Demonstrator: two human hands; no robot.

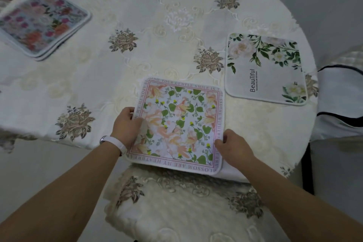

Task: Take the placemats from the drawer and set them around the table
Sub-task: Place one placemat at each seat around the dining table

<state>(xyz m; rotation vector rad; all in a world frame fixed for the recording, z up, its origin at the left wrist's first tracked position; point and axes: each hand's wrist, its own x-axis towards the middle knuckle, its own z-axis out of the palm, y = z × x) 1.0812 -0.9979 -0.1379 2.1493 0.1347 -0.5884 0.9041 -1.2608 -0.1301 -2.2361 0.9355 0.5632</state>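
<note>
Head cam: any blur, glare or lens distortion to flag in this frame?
Head view: dim, flat light, no glare or hard shadows; border text on the pink-bordered placemat is legible; the stack of mats far left is soft; wide-angle stretch shows toward the corners, as on the left forearm.

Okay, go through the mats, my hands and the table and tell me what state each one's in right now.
Pink-bordered placemat: flat at the near edge of the table, held on both sides.
Left hand: grips that placemat's left edge.
Right hand: grips that placemat's right edge.
Beautiful placemat: lying flat on the right side, untouched.
Stack of floral placemats: piled at far left, slightly fanned, untouched.
</note>
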